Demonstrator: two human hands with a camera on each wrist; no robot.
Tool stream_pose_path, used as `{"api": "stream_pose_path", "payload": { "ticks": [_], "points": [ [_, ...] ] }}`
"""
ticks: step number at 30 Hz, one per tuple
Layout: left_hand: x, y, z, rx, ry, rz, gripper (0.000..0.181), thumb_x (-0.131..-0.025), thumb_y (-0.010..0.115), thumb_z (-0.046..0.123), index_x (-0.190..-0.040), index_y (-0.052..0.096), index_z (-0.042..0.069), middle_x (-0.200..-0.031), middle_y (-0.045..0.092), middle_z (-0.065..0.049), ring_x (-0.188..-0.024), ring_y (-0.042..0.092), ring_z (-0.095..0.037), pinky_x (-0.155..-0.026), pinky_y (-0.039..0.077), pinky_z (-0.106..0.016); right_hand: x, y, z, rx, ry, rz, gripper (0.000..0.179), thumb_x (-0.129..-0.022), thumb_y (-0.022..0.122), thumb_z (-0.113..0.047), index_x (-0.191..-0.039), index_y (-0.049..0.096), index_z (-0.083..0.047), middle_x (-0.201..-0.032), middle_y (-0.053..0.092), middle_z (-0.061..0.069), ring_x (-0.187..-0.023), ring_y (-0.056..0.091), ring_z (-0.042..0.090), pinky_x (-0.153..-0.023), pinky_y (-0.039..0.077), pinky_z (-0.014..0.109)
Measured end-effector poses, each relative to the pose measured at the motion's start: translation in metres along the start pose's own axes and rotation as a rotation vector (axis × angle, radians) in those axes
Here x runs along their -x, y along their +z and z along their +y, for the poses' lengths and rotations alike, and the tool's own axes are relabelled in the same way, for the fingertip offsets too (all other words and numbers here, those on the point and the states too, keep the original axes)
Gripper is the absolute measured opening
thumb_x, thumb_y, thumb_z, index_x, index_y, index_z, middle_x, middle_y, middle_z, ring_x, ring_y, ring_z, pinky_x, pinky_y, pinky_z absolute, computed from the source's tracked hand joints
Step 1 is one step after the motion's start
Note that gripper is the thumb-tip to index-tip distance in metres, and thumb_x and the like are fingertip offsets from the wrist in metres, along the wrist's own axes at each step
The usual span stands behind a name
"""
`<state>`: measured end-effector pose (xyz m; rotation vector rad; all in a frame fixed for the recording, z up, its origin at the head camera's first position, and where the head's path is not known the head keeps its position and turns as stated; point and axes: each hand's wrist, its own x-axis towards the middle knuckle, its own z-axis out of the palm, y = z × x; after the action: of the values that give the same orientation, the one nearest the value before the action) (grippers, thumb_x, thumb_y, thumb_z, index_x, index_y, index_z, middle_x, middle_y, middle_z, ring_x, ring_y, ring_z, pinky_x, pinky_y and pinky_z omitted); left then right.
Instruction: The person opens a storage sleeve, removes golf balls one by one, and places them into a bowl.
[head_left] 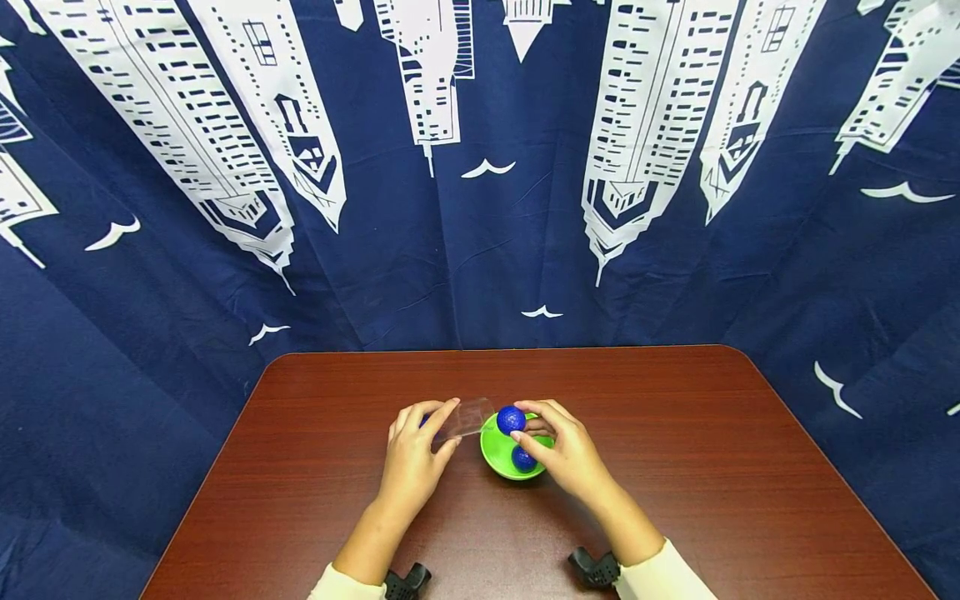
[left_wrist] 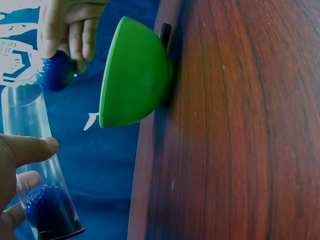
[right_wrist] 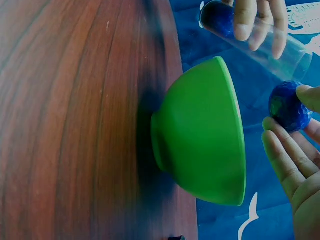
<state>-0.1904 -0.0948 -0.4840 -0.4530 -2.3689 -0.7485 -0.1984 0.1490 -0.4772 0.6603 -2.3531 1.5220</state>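
Holding clear tube (head_left: 472, 412) in curled left hand (head_left: 412, 454), lower centre, first ball (left_wrist: 49, 206) already inside.
Pinching second ball (head_left: 512, 420) in right hand (head_left: 567, 454), with third ball (head_left: 523, 459) left in green bowl (head_left: 496, 454).

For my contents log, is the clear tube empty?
No, a blue ball sits inside the clear tube held by the left hand.

Left fingers (head_left: 442, 416) mostly hide one blue ball (head_left: 424, 419); a dark, edge-cut object (right_wrist: 177, 238) seems too small to identify.

Cream sleeves (head_left: 663, 575) (2 black wrist cameras (head_left: 596, 570))
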Motion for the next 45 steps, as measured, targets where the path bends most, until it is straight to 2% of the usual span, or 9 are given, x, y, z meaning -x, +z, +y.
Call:
{"api": "stream_pose_path", "payload": {
  "ticks": [5,11,18,29,35,45],
  "points": [
    [0.000,0.002,-0.002,0.030,-0.021,0.015,0.063,-0.073,0.091,0.017,-0.132,0.067,0.024,-0.118,0.066,-0.003,-0.114,0.059,-0.027,-0.095,0.049,-0.049,-0.001,0.002,0.006,0.043,-0.035,-0.026,0.039,-0.087,0.079,-0.010,-0.124,0.067,-0.008,-0.113,0.067,0.007,-0.092,0.073,0.023,-0.084,0.061,0.038],
    [0.000,0.003,-0.005,0.048,-0.043,0.032,0.062,-0.074,0.091,0.017,-0.131,0.068,0.023,-0.117,0.066,-0.002,-0.111,0.060,-0.026,-0.094,0.051,-0.047,-0.003,0.007,0.012,0.121,-0.056,-0.074,0.038,-0.086,0.080,-0.010,-0.122,0.068,-0.007,-0.110,0.067,0.005,-0.089,0.074,0.021,-0.082,0.062,0.035],
    [-0.001,0.000,-0.004,0.092,-0.067,0.042,0.062,-0.071,0.092,0.013,-0.129,0.070,0.020,-0.116,0.067,-0.005,-0.111,0.061,-0.028,-0.093,0.051,-0.047,-0.004,0.009,0.013,0.167,-0.066,-0.139,0.039,-0.088,0.079,-0.010,-0.124,0.067,-0.004,-0.113,0.067,0.009,-0.094,0.074,0.027,-0.084,0.061,0.039],
    [-0.001,0.000,-0.007,0.120,-0.080,0.050,0.063,-0.071,0.092,0.013,-0.129,0.069,0.023,-0.115,0.067,-0.003,-0.110,0.060,-0.025,-0.090,0.055,-0.044,-0.005,0.014,0.015,0.352,-0.106,-0.207,0.036,-0.087,0.080,-0.014,-0.119,0.068,-0.006,-0.108,0.066,0.005,-0.093,0.071,0.020,-0.081,0.060,0.033],
    [0.000,-0.001,-0.006,0.122,-0.085,0.042,0.062,-0.072,0.092,0.013,-0.129,0.069,0.021,-0.116,0.067,-0.003,-0.109,0.061,-0.025,-0.090,0.055,-0.044,-0.006,0.016,0.017,0.418,-0.084,-0.253,0.035,-0.087,0.080,-0.019,-0.118,0.068,-0.008,-0.108,0.066,0.003,-0.094,0.069,0.018,-0.083,0.058,0.031],
    [0.000,-0.001,-0.003,0.124,-0.072,0.023,0.062,-0.072,0.092,0.014,-0.129,0.069,0.022,-0.116,0.067,-0.004,-0.110,0.061,-0.024,-0.092,0.054,-0.043,-0.007,0.017,0.016,0.503,-0.060,-0.323,0.037,-0.089,0.078,-0.021,-0.121,0.068,-0.008,-0.116,0.067,0.006,-0.104,0.068,0.021,-0.092,0.057,0.043]
  ]
}}
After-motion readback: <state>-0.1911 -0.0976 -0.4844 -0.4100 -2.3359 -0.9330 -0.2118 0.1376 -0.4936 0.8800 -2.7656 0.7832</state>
